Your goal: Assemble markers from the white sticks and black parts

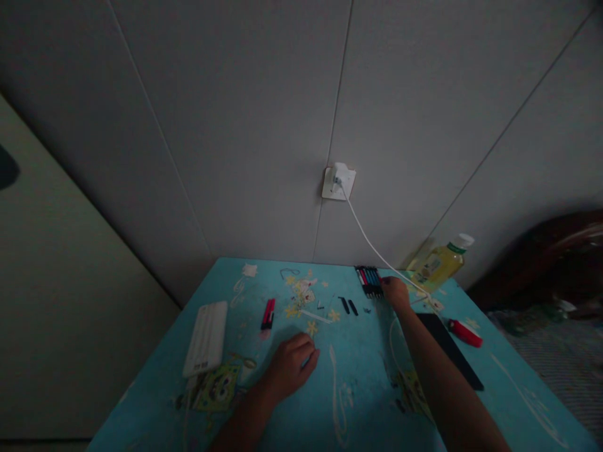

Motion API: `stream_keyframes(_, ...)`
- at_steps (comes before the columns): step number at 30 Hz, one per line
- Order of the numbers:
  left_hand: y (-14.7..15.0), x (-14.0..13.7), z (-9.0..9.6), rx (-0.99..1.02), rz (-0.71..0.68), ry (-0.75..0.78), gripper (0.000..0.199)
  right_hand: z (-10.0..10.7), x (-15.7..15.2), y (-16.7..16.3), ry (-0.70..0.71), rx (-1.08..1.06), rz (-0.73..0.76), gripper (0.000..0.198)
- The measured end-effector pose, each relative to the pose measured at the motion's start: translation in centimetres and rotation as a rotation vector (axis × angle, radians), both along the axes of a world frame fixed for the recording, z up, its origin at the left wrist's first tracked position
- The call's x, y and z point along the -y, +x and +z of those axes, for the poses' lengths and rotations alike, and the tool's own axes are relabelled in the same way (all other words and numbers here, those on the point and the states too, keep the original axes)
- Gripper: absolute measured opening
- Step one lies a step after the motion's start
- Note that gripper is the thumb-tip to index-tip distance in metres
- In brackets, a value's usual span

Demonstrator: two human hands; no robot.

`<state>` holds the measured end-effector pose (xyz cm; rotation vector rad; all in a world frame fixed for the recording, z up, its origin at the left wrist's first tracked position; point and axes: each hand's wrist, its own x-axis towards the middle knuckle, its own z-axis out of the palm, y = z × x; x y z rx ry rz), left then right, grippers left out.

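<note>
My left hand (293, 363) rests loosely curled on the blue patterned tablecloth, with nothing showing in it. Just beyond it lie two pink-red sticks with black ends (268, 314), side by side. My right hand (396, 292) reaches to the far right, its fingers closed at the right edge of a black case (374, 291). Several slim red, white and blue sticks (370, 276) sit in a row in that case. A bit of red shows at the fingertips; what they hold is too small to make out. Two short black pieces (348, 306) lie left of the hand.
A white power bank (206, 339) with a cable lies at the left. On the right are a bottle of yellow liquid (440, 267), a black flat slab (450, 348) and a red object (465, 333). A white cable (365, 233) hangs from the wall socket (338, 182) across my right hand.
</note>
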<state>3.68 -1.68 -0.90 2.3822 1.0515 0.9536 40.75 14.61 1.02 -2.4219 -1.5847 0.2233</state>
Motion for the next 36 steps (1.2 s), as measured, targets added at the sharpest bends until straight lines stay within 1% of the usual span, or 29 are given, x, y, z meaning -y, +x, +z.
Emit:
stream_keyframes(1,-0.3,-0.3,0.1,0.004,0.036,0.028,0.024,0.3,0.2,-0.2,0.019,-0.001,0.013,0.026)
stream_keyframes(3,-1.5,-1.1,0.3,0.002,0.179,0.101,0.024,0.8,1.0,-0.8,0.077,0.003,0.046,0.030)
stream_keyframes(5,-3.0,-2.1,0.2,-0.019,0.425,0.169,0.022,1.3,2.2,-1.8,0.152,0.012,0.097,0.035)
stream_keyframes(6,-3.8,-2.7,0.1,-0.016,0.506,0.180,0.020,1.4,3.0,-2.6,0.189,0.014,0.134,0.038)
stream_keyframes(8,-5.1,-3.5,-0.3,-0.025,0.595,0.177,0.018,1.2,4.9,-4.7,0.238,0.001,0.250,0.037)
stream_keyframes(10,-5.6,-3.9,-0.8,-0.085,0.651,0.165,0.017,0.5,7.1,-7.4,0.255,-0.029,0.396,0.031)
stream_keyframes(12,-5.5,-3.9,-1.2,-0.198,0.701,0.152,0.028,-0.4,9.0,-10.2,0.268,-0.062,0.536,0.026)
stream_keyframes(13,-5.3,-3.9,-1.3,-0.255,0.725,0.150,0.035,-0.8,9.7,-11.4,0.314,-0.102,0.632,0.026)
stream_keyframes(15,-4.9,-3.8,-1.4,-0.328,0.762,0.153,0.044,-1.3,10.5,-13.5,0.374,-0.142,0.733,0.025)
stream_keyframes(18,-4.8,-3.6,-1.5,-0.369,0.793,0.164,0.044,-1.4,10.7,-15.5,0.385,-0.137,0.799,0.022)
stream_keyframes(21,-5.1,-3.5,-1.6,-0.367,0.810,0.180,0.033,-1.4,10.5,-16.5,0.363,-0.124,0.824,0.019)
stream_keyframes(23,-5.0,-3.4,-1.6,-0.348,0.803,0.178,0.025,-1.5,10.6,-16.9,0.361,-0.123,0.815,0.018)
stream_keyframes(25,-4.8,-3.2,-1.5,-0.333,0.777,0.164,0.022,-1.7,10.7,-17.0,0.360,-0.124,0.799,0.017)
stream_keyframes(29,-4.0,-2.8,-1.2,-0.310,0.692,0.151,0.023,-1.9,11.2,-16.8,0.356,-0.115,0.786,0.015)
stream_keyframes(33,-3.5,-2.7,-1.0,-0.332,0.611,0.143,0.022,-1.8,11.6,-16.7,0.360,-0.099,0.774,0.014)
stream_keyframes(36,-3.4,-2.8,-1.1,-0.339,0.576,0.133,0.019,-1.9,11.8,-16.8,0.357,-0.084,0.762,0.012)
